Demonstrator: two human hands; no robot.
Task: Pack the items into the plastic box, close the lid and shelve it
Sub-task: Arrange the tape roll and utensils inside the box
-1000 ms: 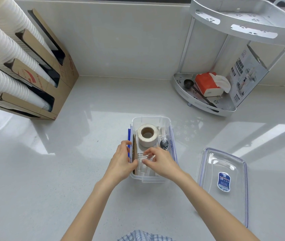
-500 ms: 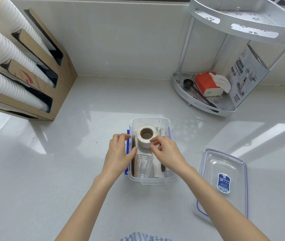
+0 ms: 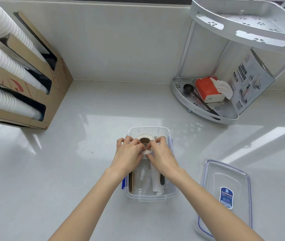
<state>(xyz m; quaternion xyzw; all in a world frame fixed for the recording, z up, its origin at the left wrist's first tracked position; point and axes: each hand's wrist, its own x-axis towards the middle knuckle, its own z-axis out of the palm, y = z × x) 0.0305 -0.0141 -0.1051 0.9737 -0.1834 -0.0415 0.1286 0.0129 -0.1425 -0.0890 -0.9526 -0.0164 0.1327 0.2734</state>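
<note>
Centrally, near the front edge of a glossy white counter (image 3: 68, 171), a clear plastic box (image 3: 170, 192) with rounded corners and blue side clips is seen, its lid off. A white roll of tape (image 3: 146, 137) with a brown cardboard core is held at the far end of the box. The left hand (image 3: 129, 153) is curled against the roll's left side and the right hand (image 3: 162, 155) against its right side, fingertips of both pinched onto the rim, so the roll is grasped between the two hands. How deep the roll sits cannot be told, since its lower half is covered by the fingers.

Toward the near end of the box, a clear ribbed plastic cup (image 3: 141, 180) is laid on its side, with a strip of corrugated cardboard (image 3: 130, 184) standing along the left wall and a folded white paper sleeve (image 3: 156, 185) beside the cup. A dark object at the right wall is mostly hidden by the right wrist and cannot be made out.

The transparent lid (image 3: 225, 193), blue-edged and bearing a blue label, is laid flat on the counter to the right of the box, apart from it.

At the back right corner a white perforated metal rack (image 3: 199, 108) is placed, holding an orange tissue pack (image 3: 208, 89), a black scoop (image 3: 188, 88) and a printed carton (image 3: 248, 84). At the left edge a cardboard dispenser (image 3: 58, 79) with stacked white paper cups (image 3: 2, 60) is cut off by the frame.
</note>
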